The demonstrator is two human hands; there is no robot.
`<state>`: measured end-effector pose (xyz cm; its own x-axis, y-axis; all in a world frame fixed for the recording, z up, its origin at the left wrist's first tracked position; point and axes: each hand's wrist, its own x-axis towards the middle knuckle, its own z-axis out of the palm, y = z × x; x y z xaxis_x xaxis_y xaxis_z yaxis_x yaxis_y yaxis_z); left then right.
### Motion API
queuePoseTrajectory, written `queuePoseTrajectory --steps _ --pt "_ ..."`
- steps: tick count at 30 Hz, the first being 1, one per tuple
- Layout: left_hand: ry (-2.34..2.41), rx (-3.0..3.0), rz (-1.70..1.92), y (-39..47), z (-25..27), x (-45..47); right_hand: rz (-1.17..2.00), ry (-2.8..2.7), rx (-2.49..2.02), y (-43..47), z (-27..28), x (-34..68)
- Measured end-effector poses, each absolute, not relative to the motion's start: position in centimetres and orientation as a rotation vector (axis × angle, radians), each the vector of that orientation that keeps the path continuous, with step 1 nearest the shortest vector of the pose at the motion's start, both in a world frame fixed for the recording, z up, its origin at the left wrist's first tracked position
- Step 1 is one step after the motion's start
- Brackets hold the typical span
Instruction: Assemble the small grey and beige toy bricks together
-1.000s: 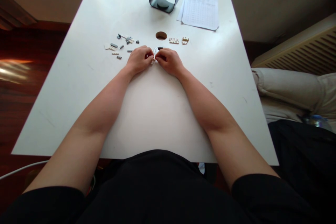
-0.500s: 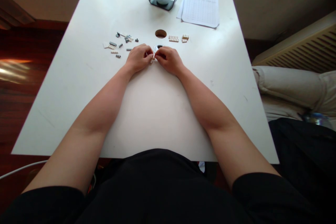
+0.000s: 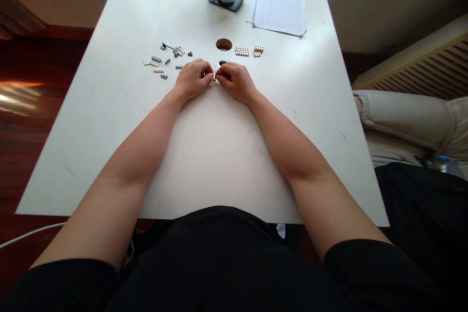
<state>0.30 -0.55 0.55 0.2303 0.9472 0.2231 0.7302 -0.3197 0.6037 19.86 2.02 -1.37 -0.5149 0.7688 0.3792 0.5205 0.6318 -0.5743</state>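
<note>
My left hand (image 3: 193, 77) and my right hand (image 3: 235, 79) meet over the middle of the white table (image 3: 219, 156), fingertips pinched together. Between them is a small white toy building brick piece (image 3: 211, 84), mostly covered by the fingers. Just behind the fingertips lies a round white-rimmed disc with a dark centre (image 3: 220, 65), partly hidden by my hands. Left of my left hand, several loose grey and white building bricks (image 3: 156, 59) are scattered. Beyond my right hand lie a white studded brick (image 3: 242, 52) and a smaller group of studded bricks (image 3: 258, 51).
A round hole (image 3: 224, 45) is cut in the tabletop beyond my hands. At the far edge stands a black device on a clear-looking stand (image 3: 224, 2). Printed sheets (image 3: 281, 9) lie at the far right. A beige couch (image 3: 405, 117) adjoins the table's right side.
Both hands keep their pinch on the small piece with hardly any movement. The view has shifted slightly, so the far table objects appear a little higher.
</note>
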Motion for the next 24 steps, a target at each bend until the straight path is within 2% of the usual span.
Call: queuePoseTrajectory --steps 24 --pt "1.520 2.112 0.794 -0.28 0.34 0.17 0.523 -2.237 -1.009 2.10 -1.31 19.84"
